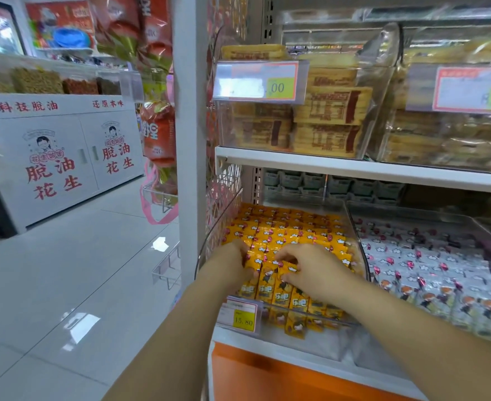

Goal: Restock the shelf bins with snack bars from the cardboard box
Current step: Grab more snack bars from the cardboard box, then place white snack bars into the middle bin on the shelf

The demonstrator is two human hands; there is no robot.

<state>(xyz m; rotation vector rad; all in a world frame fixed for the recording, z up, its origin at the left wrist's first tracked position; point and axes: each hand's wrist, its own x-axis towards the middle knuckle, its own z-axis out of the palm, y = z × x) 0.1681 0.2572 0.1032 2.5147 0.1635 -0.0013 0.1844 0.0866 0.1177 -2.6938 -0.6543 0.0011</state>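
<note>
In the clear bin (pixel 357 241) at five o'clock, the left hand (pixel 232 263) and right hand (pixel 311 266) curl their fingers onto the upright yellow snack bars (pixel 290 227). They are probably squeezing the front row tidy. The cardboard box is out of view.

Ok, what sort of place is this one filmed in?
Probably a snack shop or small supermarket: clear shelf bins packed with yellow snack bars, price tags clipped to the bin fronts, and a white display cabinet with bulk snacks on top across the tiled aisle.
</note>
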